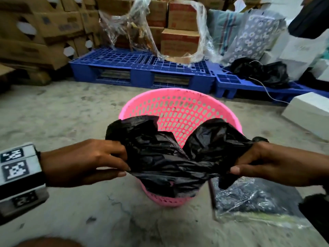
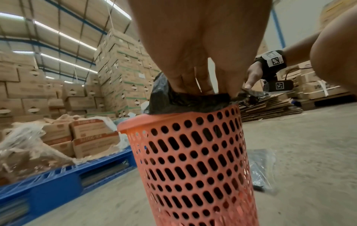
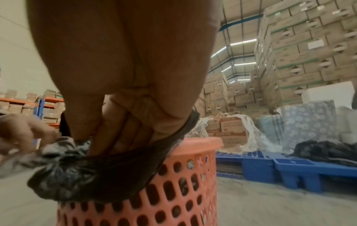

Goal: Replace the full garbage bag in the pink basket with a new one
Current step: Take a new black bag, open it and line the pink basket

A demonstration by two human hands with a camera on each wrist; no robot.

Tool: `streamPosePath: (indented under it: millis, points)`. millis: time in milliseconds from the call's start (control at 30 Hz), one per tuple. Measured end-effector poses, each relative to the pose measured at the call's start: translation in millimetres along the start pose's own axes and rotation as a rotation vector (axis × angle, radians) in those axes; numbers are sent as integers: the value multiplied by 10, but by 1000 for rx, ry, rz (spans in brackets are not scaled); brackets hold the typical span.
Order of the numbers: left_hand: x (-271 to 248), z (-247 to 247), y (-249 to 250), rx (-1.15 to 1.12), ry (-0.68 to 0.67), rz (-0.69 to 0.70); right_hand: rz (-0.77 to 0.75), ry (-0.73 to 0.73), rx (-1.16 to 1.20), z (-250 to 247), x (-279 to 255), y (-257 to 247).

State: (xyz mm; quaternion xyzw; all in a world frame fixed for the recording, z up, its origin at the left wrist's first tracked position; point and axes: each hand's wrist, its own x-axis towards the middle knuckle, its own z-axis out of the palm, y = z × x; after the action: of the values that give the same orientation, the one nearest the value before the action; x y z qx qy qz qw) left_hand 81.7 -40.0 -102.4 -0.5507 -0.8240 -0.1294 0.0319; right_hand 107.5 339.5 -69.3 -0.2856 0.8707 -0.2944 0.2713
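A pink perforated basket (image 1: 179,107) stands upright on the concrete floor in front of me. A crumpled black garbage bag (image 1: 170,157) is stretched across its near rim, part of it hanging down outside the front wall. My left hand (image 1: 122,164) pinches the bag's left end, and my right hand (image 1: 236,166) pinches its right end. From the left wrist view, the bag (image 2: 185,100) bunches above the basket's rim (image 2: 150,120). The right wrist view shows the bag (image 3: 81,172) draped over the basket (image 3: 185,175). What lies inside the basket below the bag is hidden.
A full black bag (image 1: 261,72) lies on blue pallets (image 1: 142,68) behind the basket. A clear plastic packet of dark bags (image 1: 249,198) lies on the floor at the right. Stacked cardboard boxes (image 1: 35,32) and white boxes (image 1: 309,113) ring the area.
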Motion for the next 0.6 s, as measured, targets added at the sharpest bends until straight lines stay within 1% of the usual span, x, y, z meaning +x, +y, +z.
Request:
streamPosePath:
  millis: [100,167,200,233,267,333,367,433,500,533,567,600]
  points:
    - [6,94,54,-121,-45,-88,-4,-6,51,48,7,148]
    - [23,131,54,-227,-19,-158,-10,41,102,51,16,259]
    - [25,122,36,-297,17,-227,-8,89,140,39,11,309]
    - [40,85,20,-384,65,-321,1,156,202,20,-2,369]
    - [43,52,-3,-493,142,-427,34,231,291,-7,-13,437]
    - [49,33,-82,-742,351,-598,105,369,513,-72,-25,576]
    - [62,45,-108,-837,444,-656,129,430,585,-89,-17,625]
    - [70,78,-154,-916,578,-714,175,530,667,-103,13,674]
    - [66,106,-192,-910,650,-733,205,655,709,-101,23,708]
    - [51,105,-204,-842,680,-726,219,720,699,-101,26,714]
    - [38,83,-214,-692,702,-693,226,752,686,-110,27,709]
    - [15,51,-210,-480,689,-632,232,754,697,-118,30,686]
